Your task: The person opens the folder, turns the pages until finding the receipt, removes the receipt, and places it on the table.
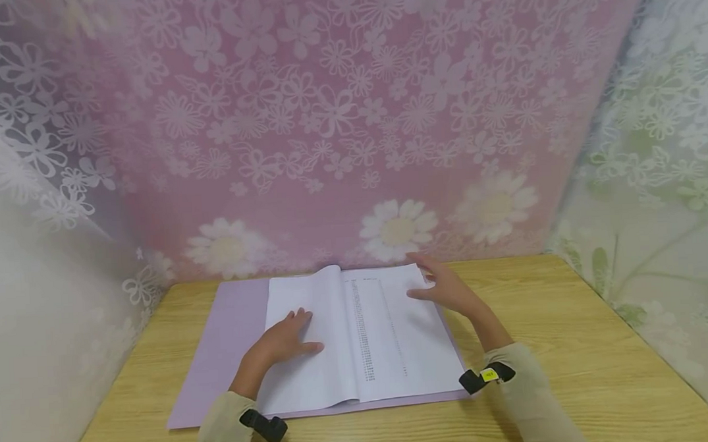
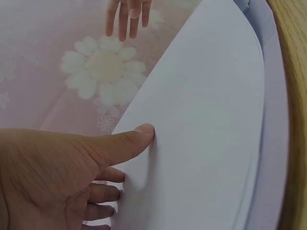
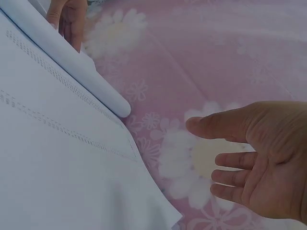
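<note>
A purple folder (image 1: 225, 339) lies spread on the table with white sheets inside. Its right-hand page (image 1: 419, 350) bears columns of small print, while the turned left-hand sheet (image 1: 331, 373) looks blank and bulges near the fold. On that blank sheet rests my left hand (image 1: 285, 339), fingers extended; the left wrist view shows the thumb (image 2: 129, 143) against the paper. My right hand (image 1: 449, 293) is by the printed page's upper right corner, thumb and fingers spread apart. In the right wrist view nothing lies between the fingers of this right hand (image 3: 259, 163).
The wooden table (image 1: 530, 319) extends to both sides of the folder. Behind it rises a pink flowered backdrop (image 1: 306, 203), with patterned sheeting (image 1: 657, 234) along the right and a pale covering (image 1: 43, 294) on the left.
</note>
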{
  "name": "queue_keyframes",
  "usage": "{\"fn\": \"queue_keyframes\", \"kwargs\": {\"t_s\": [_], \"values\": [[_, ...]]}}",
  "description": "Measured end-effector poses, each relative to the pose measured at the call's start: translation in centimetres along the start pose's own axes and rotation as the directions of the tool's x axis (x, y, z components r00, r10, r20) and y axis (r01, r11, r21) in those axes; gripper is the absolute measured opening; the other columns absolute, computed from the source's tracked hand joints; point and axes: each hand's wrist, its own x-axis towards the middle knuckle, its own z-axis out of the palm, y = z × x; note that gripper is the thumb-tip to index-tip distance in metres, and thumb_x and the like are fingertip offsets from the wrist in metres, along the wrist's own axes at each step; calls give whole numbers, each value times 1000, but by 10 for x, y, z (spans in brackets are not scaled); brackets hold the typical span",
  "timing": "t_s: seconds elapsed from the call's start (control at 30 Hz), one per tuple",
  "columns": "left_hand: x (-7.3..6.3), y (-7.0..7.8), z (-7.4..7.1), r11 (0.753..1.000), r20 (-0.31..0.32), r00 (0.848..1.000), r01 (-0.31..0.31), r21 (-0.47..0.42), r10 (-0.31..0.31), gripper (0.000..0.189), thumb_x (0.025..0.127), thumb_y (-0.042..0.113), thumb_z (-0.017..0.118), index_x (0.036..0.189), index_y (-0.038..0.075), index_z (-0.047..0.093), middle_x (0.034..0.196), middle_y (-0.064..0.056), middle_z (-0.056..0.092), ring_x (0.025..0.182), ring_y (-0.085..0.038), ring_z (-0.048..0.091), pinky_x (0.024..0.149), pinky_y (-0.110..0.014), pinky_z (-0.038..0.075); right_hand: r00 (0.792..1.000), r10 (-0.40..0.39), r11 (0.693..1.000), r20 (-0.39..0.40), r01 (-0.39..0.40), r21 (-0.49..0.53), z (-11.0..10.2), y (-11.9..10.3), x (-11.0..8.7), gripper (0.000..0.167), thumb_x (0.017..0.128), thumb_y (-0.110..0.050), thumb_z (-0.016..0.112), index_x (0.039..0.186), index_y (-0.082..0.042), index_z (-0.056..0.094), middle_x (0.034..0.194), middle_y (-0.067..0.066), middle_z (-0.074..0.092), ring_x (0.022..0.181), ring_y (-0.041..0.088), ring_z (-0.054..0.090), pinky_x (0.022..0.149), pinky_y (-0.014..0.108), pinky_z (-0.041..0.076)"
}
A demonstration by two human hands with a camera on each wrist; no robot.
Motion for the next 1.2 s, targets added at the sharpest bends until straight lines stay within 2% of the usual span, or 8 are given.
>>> {"fn": "queue_keyframes", "kwargs": {"t_s": [0.27, 0.47, 0.67, 0.9, 1.2], "values": [[1, -3, 1, 1000, -6, 1000, -2, -20, 2, 87, 90, 42, 76, 156, 1, 38, 164, -25, 31, 151, -47, 29, 117, -63, 34, 998, 50, 999, 45, -50, -2, -9, 18, -1, 87, 90, -15, 78, 162, -10, 28, 168, 22, 21, 153, 49, 23, 118, 67, 29], [1, -4, 1, 1000, -4, 1000, -4, -25, 4, 87, 90, 42, 76, 156, 1, 37, 164, -25, 31, 151, -47, 29, 117, -63, 34, 989, 118, 993, 85, -118, -11, -8, 29, -2, 93, 90, -15, 78, 162, -3, 21, 167, 26, 18, 152, 52, 21, 119, 67, 27], [1, -4, 2, 1000, -7, 1000, -10, -20, 10, 86, 90, 42, 76, 156, 1, 38, 164, -25, 32, 152, -46, 29, 117, -63, 34, 975, 189, 982, 117, -185, -45, -3, 41, 0, 89, 93, -21, 76, 158, 7, 23, 164, 29, 25, 153, 50, 21, 122, 63, 24], [0, -2, 1, 1000, -9, 1000, -10, -15, 9, 85, 91, 42, 76, 156, 1, 38, 164, -24, 31, 151, -47, 29, 116, -63, 34, 964, 219, 973, 149, -204, -107, 2, 50, 3, 85, 98, -28, 70, 156, 13, 23, 161, 34, 28, 151, 51, 25, 121, 62, 26], [-1, -2, 0, 1000, -2, 1000, 6, -23, -6, 86, 91, 42, 75, 156, 1, 37, 164, -25, 31, 151, -47, 30, 116, -63, 34, 961, 225, 973, 162, -212, -94, 5, 50, 4, 83, 100, -29, 66, 156, 14, 21, 162, 35, 24, 151, 51, 24, 122, 60, 25]]}}
